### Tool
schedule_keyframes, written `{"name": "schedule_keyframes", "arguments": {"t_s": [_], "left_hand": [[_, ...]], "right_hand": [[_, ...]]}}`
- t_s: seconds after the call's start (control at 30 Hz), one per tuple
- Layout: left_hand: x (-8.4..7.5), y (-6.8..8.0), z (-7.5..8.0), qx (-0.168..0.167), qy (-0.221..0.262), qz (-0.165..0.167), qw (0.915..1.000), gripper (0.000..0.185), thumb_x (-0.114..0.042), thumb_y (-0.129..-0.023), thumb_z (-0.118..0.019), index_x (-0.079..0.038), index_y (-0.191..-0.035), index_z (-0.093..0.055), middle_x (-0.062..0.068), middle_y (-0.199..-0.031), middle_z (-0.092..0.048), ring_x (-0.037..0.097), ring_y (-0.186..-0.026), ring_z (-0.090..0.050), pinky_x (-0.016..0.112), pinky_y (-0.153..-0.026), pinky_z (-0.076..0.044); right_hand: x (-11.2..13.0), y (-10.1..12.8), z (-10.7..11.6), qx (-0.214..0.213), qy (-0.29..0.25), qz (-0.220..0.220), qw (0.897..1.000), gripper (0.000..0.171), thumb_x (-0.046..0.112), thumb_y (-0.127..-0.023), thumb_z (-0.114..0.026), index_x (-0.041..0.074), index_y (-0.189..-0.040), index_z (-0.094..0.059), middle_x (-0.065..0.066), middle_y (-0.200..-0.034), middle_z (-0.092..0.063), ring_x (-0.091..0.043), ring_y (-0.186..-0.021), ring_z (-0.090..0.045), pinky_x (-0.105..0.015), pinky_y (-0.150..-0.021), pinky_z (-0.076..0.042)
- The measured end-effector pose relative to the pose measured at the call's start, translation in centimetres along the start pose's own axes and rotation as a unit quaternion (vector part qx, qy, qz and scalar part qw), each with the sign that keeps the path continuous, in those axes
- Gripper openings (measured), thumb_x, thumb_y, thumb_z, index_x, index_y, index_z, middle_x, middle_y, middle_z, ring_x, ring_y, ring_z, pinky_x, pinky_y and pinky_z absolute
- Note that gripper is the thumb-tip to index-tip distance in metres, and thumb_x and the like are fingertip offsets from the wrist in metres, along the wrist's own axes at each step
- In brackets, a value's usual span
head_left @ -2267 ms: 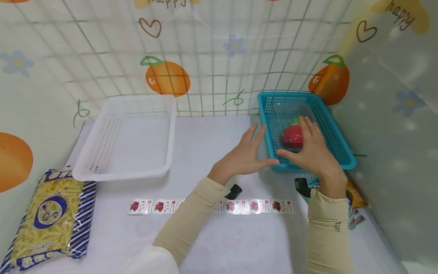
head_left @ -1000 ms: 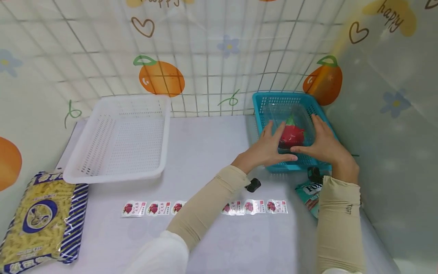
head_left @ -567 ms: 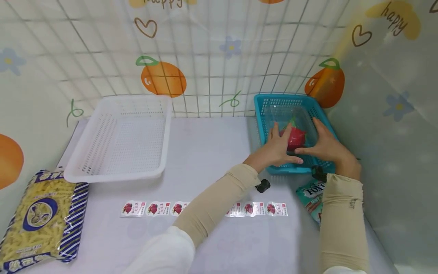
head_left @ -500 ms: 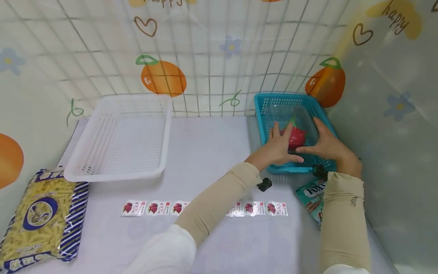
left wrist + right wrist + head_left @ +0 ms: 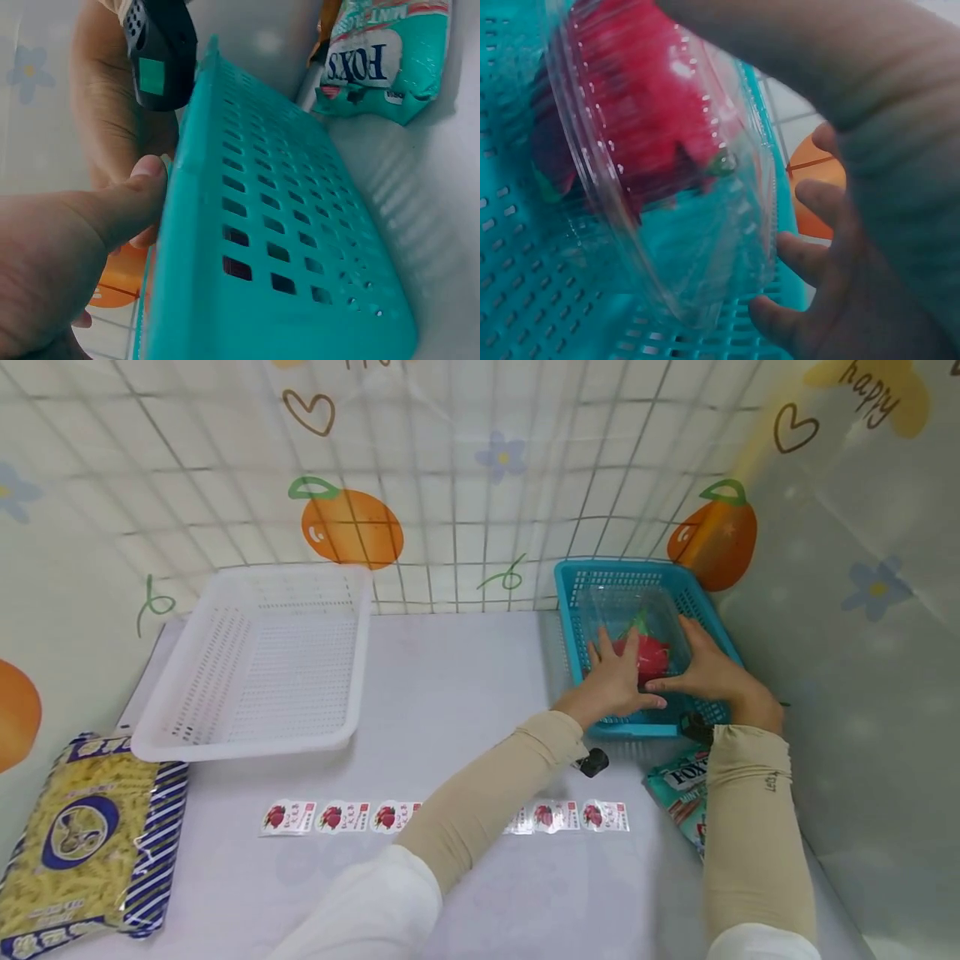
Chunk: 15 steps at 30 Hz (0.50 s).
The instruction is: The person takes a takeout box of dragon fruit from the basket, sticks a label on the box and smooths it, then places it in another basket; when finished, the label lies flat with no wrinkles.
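A clear plastic clamshell box point(image 5: 660, 610) with a red dragon fruit point(image 5: 651, 658) in it sits in the teal basket point(image 5: 630, 729). My left hand point(image 5: 611, 681) reaches over the basket's front left, fingers spread along the box's left side and thumb pointing right. Opposite it, my right hand point(image 5: 708, 672) spreads its fingers along the right side, its thumb across the front near the left thumb. In the right wrist view, the right fingertips point(image 5: 801, 255) lie close beside the box wall; contact is unclear. The basket wall hides part of the left hand in the left wrist view.
A white basket point(image 5: 345, 739) stands at the back left, with a yellow pasta bag point(image 5: 93, 839) in front. A strip of dragon fruit stickers point(image 5: 341, 817) lies across the table, partly under the left forearm. A teal FOX'S mints bag point(image 5: 682, 789) lies by the right forearm.
Both hands have come in round the box from left and right, the left moving rightward over the teal basket. In the last half second they barely move. The box stays in the basket.
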<state>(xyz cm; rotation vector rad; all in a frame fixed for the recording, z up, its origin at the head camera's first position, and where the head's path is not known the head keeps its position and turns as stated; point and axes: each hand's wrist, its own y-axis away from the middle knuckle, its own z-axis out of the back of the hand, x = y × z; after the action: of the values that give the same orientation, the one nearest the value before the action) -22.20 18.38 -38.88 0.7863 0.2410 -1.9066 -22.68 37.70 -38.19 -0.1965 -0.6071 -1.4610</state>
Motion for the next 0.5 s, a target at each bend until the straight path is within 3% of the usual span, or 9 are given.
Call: {"name": "schedule_keyframes", "arguments": {"t_s": [0.23,0.5], "left_hand": [[0.3,-0.9,0.2,-0.026,-0.017,0.014,0.9994,0.114,-0.055,-0.086,-0.076,-0.024,-0.165,-0.001,0.015,-0.172,0.004,0.043,-0.158,-0.008,0.045,-0.114,-0.046],[0.1,-1.4,-0.2,-0.027,-0.003,0.034,0.999,0.117,-0.056,-0.083,-0.077,-0.025,-0.166,0.0,0.013,-0.173,0.006,0.042,-0.159,-0.006,0.046,-0.114,-0.047]], "right_hand": [[-0.4,-0.8,0.0,0.004,0.002,0.002,1.0,0.124,0.035,-0.087,-0.08,0.004,-0.162,0.013,-0.03,-0.167,0.015,-0.058,-0.152,0.006,-0.082,-0.11,-0.019],[-1.2,-1.0,-0.2,0.012,0.005,0.002,1.0,0.121,0.032,-0.088,-0.079,0.005,-0.161,0.013,-0.031,-0.166,0.015,-0.058,-0.152,0.007,-0.082,-0.109,-0.02]]}}
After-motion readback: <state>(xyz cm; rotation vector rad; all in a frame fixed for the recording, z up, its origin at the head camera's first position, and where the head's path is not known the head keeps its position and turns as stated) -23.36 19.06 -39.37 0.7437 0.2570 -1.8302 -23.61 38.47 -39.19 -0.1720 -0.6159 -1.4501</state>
